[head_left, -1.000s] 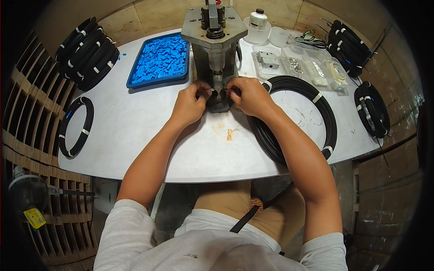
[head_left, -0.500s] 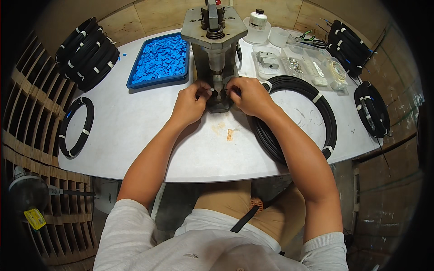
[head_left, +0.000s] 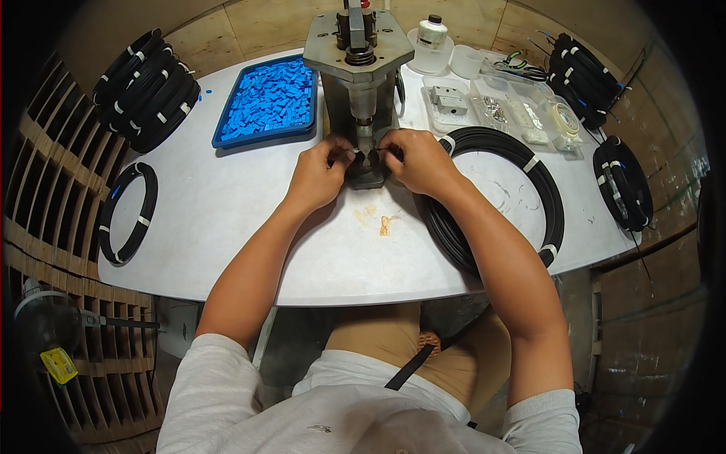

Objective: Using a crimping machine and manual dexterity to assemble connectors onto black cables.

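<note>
Here I see the left hand (head_left: 321, 171) pinching a small pale piece (head_left: 355, 150), the right hand (head_left: 420, 160) a thin dark wire (head_left: 380, 149), low before the metal press (head_left: 363, 74). The right forearm (head_left: 495, 242) partly covers a black coil (head_left: 553, 200); farther lies a blue tray (head_left: 265, 137).

White table (head_left: 197, 234) under press (head_left: 359, 68), tray (head_left: 265, 137), coils (head_left: 553, 204)

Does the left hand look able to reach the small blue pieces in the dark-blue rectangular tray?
Probably yes. The tray is open-topped and near the left hand, and nothing seems to stand between them, so the blue pieces look accessible. However, that hand is at the grey metal press.
</note>
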A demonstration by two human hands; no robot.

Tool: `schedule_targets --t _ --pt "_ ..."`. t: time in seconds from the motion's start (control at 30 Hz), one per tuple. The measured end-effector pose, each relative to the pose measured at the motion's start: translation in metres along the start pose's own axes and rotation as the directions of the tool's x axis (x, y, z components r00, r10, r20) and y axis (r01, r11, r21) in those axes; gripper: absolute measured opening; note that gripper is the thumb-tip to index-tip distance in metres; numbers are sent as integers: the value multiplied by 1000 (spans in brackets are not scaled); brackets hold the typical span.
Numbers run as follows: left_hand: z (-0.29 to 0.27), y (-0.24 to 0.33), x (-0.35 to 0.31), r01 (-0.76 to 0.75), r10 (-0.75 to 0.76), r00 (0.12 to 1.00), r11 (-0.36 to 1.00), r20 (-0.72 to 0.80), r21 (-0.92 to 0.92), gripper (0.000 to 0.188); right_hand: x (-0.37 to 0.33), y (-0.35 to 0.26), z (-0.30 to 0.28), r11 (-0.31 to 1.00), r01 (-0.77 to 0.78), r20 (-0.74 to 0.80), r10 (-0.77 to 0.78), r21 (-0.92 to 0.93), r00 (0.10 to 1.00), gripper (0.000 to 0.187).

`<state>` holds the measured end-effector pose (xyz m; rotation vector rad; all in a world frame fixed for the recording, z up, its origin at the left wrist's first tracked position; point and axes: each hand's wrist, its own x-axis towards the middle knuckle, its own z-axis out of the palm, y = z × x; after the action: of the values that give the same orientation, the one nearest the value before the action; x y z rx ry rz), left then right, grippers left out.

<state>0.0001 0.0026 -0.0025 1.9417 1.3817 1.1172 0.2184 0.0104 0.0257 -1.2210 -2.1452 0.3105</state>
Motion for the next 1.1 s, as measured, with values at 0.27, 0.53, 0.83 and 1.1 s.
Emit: schedule_targets --t 0.27,0.53,0.83,1.1 --pt "1 -2 1 0 1 1000 1000 5 -16 17 0 1 0 1000 -2 2 2 -16 1000 17" --pt "0 0 0 14 -14 1000 1000 6 -11 17 0 -2 -1 1000 -26 12 26 -6 1000 17" --pt "0 1 1 10 -10 1000 1000 -1 -1 16 0 -2 -1 999 -35 17 35 29 999 19" --pt "1 2 -1 11 -11 1000 1000 -14 -17 16 1 -1 0 999 -33 27 32 20 999 18"
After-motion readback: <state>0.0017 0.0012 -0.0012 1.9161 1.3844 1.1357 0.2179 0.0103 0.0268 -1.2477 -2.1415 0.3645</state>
